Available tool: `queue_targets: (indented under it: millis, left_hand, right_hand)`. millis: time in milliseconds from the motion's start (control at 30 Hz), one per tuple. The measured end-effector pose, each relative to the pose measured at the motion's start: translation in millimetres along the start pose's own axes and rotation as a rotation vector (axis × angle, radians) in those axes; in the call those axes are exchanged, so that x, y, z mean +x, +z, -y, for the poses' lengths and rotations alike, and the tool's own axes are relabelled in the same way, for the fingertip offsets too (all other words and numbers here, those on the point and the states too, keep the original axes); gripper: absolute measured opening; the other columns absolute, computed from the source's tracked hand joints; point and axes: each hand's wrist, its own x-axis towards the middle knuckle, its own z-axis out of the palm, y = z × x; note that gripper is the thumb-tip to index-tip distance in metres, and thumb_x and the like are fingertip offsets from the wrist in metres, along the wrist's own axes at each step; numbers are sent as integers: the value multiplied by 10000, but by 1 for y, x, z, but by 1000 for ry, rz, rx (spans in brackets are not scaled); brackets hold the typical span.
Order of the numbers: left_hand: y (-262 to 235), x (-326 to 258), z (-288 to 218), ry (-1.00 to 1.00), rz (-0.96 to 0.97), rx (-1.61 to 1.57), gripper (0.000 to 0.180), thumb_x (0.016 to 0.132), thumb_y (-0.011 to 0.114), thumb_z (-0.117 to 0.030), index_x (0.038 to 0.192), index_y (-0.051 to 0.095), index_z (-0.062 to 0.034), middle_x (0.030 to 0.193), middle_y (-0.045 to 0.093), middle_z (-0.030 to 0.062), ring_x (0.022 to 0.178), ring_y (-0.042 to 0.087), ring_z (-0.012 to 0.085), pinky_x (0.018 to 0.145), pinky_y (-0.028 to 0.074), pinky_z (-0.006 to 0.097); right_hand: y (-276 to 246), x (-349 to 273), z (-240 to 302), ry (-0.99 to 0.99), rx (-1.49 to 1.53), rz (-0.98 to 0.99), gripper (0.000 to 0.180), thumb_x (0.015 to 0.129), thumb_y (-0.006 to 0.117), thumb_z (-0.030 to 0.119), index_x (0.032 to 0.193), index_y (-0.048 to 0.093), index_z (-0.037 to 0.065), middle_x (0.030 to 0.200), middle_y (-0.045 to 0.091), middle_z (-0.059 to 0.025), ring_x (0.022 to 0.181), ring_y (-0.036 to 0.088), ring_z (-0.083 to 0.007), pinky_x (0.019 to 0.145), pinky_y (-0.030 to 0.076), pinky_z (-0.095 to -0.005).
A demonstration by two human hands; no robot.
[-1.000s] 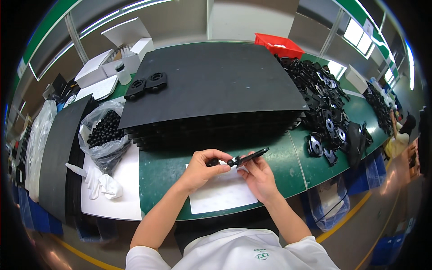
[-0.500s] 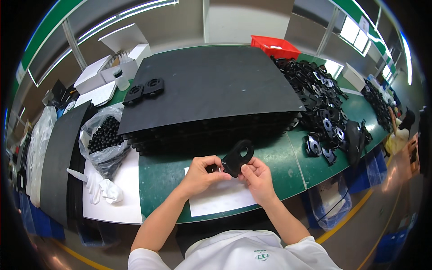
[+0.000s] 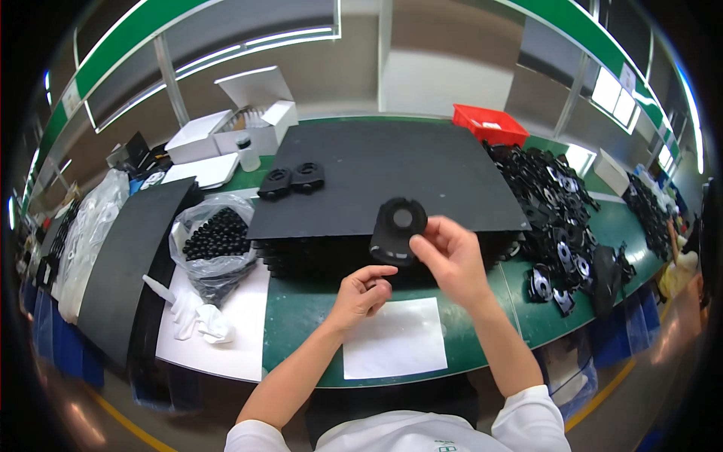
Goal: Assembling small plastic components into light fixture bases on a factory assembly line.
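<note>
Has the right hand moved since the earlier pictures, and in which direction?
Yes. Against the white sheet, the right hand, holding a black part, has moved up the view and now overlaps the front edge of the black stack.

Right fingers (image 3: 446,229) partly behind black part (image 3: 391,238)

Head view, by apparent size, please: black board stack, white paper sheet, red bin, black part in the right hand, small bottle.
1. Black board stack
2. White paper sheet
3. Red bin and held black part: too alike to rank, and the part is nearer the camera
4. Small bottle
</note>
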Motion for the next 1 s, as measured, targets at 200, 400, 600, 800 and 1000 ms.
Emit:
queue_targets:
  millis: [200,400,600,800,1000]
  left_hand:
    - [5,2,-7,-203,-105,-29,242,885,582,-244,1074,573,-93,740,547,-18,553,434,38,439,262,154]
    - [4,4,-5,-190,-88,-21,251,872,603,-251,1064,584,-91,750,553,-17,554,438,33,439,261,158]
    - [1,5,-2,-177,-41,-18,235,865,613,-249,1050,593,-105,756,564,-19,562,450,31,430,257,157]
    - [1,6,-1,-206,-24,-29,221,880,595,-244,1048,594,-101,760,563,-15,560,450,26,427,257,154]
    - [-1,4,0,-189,-24,-19,250,888,583,-254,1059,584,-72,741,552,-10,525,420,28,429,247,160]
  right_hand:
    - [13,103,-11,-93,-374,-27,314,813,598,98,1088,495,-13,714,622,-78,666,579,-156,642,443,-279]
    - [36,176,-49,237,-388,56,320,791,635,158,1049,589,-26,865,633,-129,757,607,-206,692,492,-310]
    - [41,200,-55,370,-446,119,286,778,652,186,980,630,-15,881,637,-124,754,609,-221,658,505,-313]
    - [83,183,-47,-670,-837,166,292,828,587,274,1049,638,90,1111,600,-104,1067,518,-286,881,438,-384]
    - [133,180,-60,-678,-1015,424,468,890,464,441,1123,595,57,1192,564,-115,1153,479,-288,956,393,-379]
